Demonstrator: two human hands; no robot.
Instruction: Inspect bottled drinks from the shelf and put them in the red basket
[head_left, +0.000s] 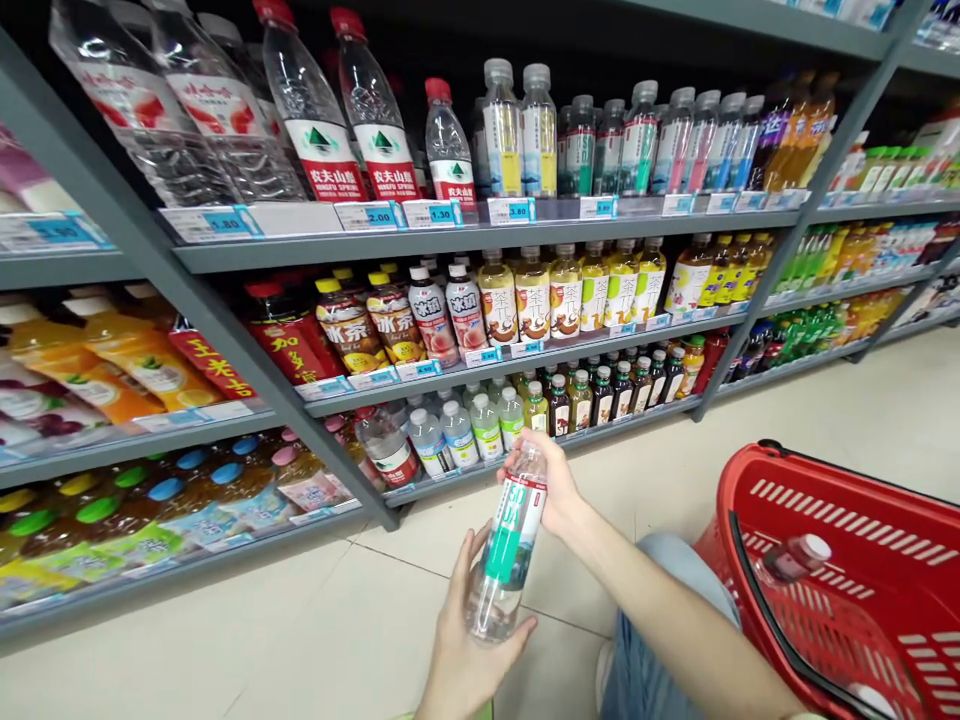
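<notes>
A clear plastic drink bottle (508, 540) with a green and white label reading "SODA" is tilted in front of me, between my two hands. My right hand (553, 482) wraps round its neck and cap end, so the cap is mostly hidden. At the lower end, my left hand (471, 628) cups the base, with fingers along the left side and the thumb under the right. Liquid shows through the clear bottom part. Bottles with the same kind of green label (576, 150) stand on the upper shelf.
Shelves (480, 232) of bottled drinks with price tags run across the view. A red shopping basket (840, 500) stands on the tiled floor (315, 620) at the right, with a white-capped bottle (795, 560) inside. My jeans-clad knee (664, 580) is beside it.
</notes>
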